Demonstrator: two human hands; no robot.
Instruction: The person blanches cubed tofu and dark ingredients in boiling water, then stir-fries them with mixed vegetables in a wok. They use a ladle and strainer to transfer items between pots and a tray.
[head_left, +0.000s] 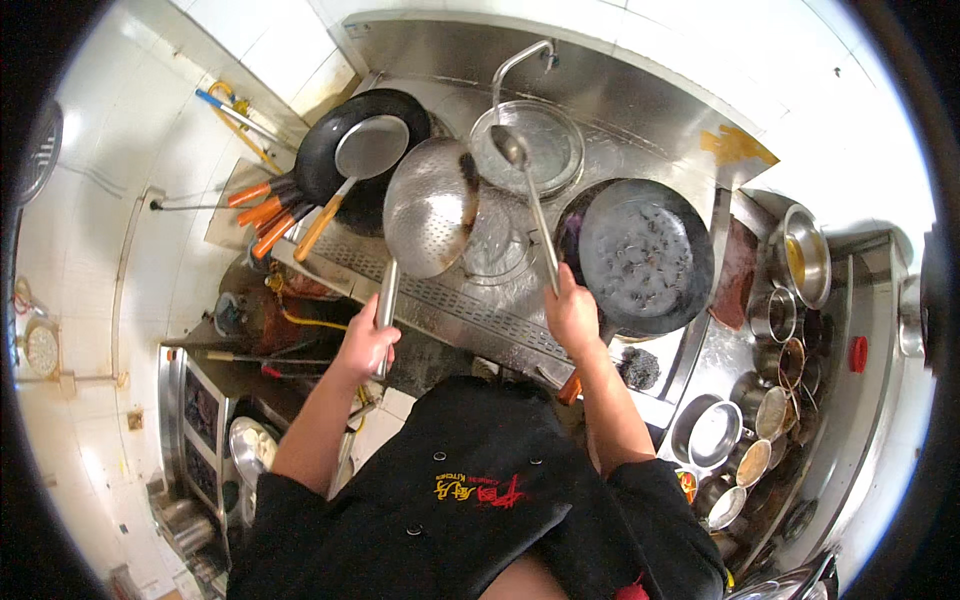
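My left hand (369, 341) grips the metal handle of a large perforated strainer ladle (431, 210), whose bowl is raised over the steel range. In my right hand (574, 309) is the long handle of a metal cooking ladle (511, 146). The ladle's bowl appears over a round water basin (562, 172), beneath a bent faucet spout (517, 61). To the right of my right hand, a black wok (697, 247) holds steaming liquid with small dark pieces. A fine-mesh skimmer (373, 146) with a wooden handle lies in the black woks (311, 142) at the left.
Orange-handled woks are stacked at the left of the range (480, 319). A dark scouring pad (640, 367) lies below the steaming wok. Along the right stand several seasoning containers (772, 412) and a steel bowl (823, 255). A tray of food (255, 450) is at lower left.
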